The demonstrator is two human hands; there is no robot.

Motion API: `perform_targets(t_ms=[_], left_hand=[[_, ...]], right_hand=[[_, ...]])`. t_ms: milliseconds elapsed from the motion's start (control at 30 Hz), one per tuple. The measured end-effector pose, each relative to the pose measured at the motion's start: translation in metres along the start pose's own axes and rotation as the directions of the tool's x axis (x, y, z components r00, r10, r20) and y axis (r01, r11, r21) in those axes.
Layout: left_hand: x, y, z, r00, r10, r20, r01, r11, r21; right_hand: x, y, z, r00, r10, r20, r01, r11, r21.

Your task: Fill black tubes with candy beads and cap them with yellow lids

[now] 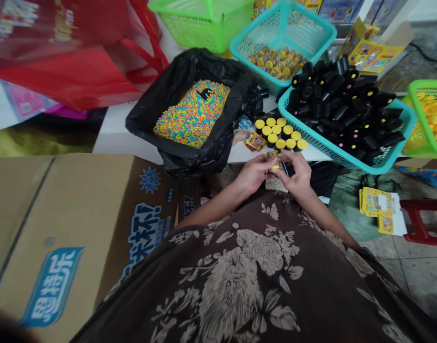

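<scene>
L hand holds sm. printed yellow piece, R hand grip unclear; ahead, yellow-topped blk cylinders; fwd-L, crinkly blk plastic bag.

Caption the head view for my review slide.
Left hand holding a small yellow item, right hand close beside it, near yellow-topped tubs and multicoloured balls.

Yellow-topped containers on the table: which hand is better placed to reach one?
Probably the right hand: its fingers lie close beside the yellow-topped containers, while the left hand grips the small yellow item.
</scene>
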State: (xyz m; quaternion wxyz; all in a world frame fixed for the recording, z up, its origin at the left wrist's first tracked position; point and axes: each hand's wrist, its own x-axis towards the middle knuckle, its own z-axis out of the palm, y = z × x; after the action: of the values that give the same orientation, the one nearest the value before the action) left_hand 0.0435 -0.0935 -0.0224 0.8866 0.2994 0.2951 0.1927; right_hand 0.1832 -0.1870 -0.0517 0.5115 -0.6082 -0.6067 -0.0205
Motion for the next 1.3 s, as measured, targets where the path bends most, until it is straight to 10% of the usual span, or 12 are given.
perform_targets(t_ms=[500,1300], left_hand=[[0.001,0.002,-0.004,0.985,-0.146,0.088,0.136,0.985,0.108],[-0.004,-0.002,0.015,0.946,0.233,-0.224,-0.216,0.972,0.097]], right_hand=[[0.006,-0.001,-0.004,1.000,-0.017,0.014,0.017,1.000,-0.004],[-0.004,-0.011,0.005,0.997,0.018,-0.069,-0.019,1.000,-0.017]])
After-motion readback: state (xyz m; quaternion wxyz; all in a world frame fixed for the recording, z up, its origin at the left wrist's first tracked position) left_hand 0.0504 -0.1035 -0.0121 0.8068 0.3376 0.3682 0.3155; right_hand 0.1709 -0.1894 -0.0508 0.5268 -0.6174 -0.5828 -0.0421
